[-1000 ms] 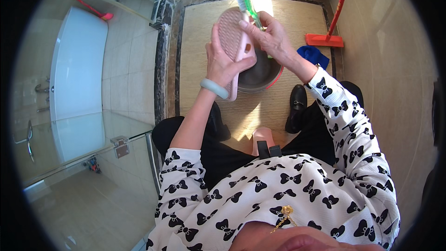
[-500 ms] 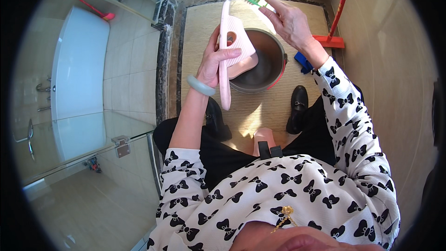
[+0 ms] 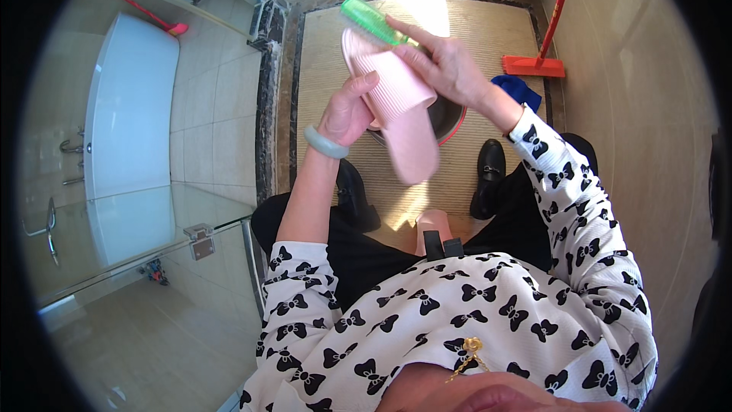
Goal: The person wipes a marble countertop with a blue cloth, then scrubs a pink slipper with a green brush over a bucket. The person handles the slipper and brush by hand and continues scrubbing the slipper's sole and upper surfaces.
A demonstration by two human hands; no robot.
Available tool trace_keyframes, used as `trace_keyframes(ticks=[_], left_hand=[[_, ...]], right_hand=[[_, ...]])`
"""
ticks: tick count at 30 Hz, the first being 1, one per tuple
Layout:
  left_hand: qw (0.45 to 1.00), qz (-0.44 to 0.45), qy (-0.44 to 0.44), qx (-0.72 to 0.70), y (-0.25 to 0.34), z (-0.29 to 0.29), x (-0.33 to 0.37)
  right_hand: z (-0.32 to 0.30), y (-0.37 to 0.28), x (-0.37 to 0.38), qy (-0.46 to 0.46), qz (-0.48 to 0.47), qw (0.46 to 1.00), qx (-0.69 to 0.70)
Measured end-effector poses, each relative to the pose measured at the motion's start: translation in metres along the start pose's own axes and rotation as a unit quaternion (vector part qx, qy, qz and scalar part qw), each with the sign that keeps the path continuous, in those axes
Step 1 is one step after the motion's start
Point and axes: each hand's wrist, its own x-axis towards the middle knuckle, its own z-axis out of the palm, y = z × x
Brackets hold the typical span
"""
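Note:
A pink slipper (image 3: 397, 90) with a ribbed strap is tilted over the bucket, its sole turned partly toward me. My left hand (image 3: 348, 111) grips it by the side, thumb on the strap. My right hand (image 3: 451, 67) is closed round the handle of a green brush (image 3: 369, 21). The brush's bristles face down at the toe end of the slipper, touching it or just above; I cannot tell which. Beneath the slipper stands a dark grey bucket (image 3: 453, 123) with a red handle, mostly hidden by the slipper and my hands.
A red broom (image 3: 534, 67) leans by the right wall, with a blue cloth (image 3: 521, 90) near it. My black shoes (image 3: 489, 175) flank the bucket on a ribbed floor. Part of a pink object (image 3: 433, 223) shows between my legs. A glass panel (image 3: 152, 244) and white bathtub (image 3: 131, 99) are left.
The slipper has turned from edge-on to showing its strap and insole. My right hand has brought the brush left and down, onto or close over the slipper's toe end.

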Motion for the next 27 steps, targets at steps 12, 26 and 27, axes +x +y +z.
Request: trace_keyframes(ticks=[12, 26, 27], left_hand=[[0.990, 0.057, 0.087, 0.092, -0.003, -0.002, 0.011], [0.991, 0.071, 0.110, 0.038, -0.004, -0.010, 0.010], [0.990, 0.084, 0.103, 0.041, -0.004, -0.011, 0.010]], right_hand=[[0.001, 0.003, -0.005, -0.020, -0.069, 0.977, -0.201], [-0.005, 0.020, -0.001, 0.045, -0.034, 0.991, -0.121], [-0.006, 0.022, -0.001, 0.058, 0.015, 0.990, -0.125]])
